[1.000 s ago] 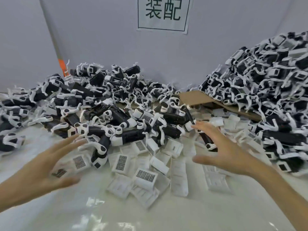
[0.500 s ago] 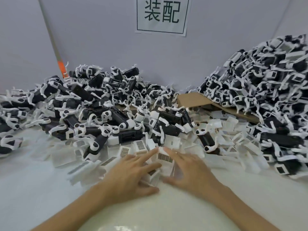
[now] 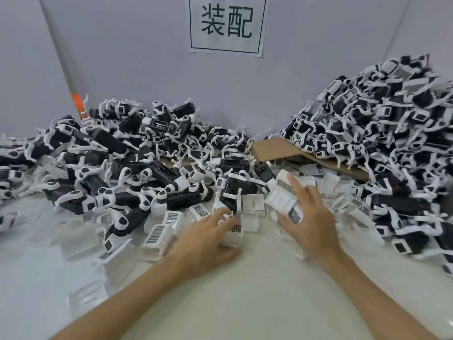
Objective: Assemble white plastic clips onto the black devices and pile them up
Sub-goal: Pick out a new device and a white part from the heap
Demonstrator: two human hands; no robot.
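Right hand (image 3: 309, 218) grips a clump of white clips (image 3: 282, 196), lifted clear of the table (image 3: 245, 293). Left hand (image 3: 208, 238) curls over another clip (image 3: 236, 232) lying there; clamped or not, I can't tell. Nearest black device (image 3: 183, 201) lies just past the left fingertips, long axis crosswise, so left's closer.

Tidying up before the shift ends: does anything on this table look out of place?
Only the brown cardboard sheet, half buried under the right pile of devices: it is the one thing there that is not a part. The loose white clips lie tipped every way.
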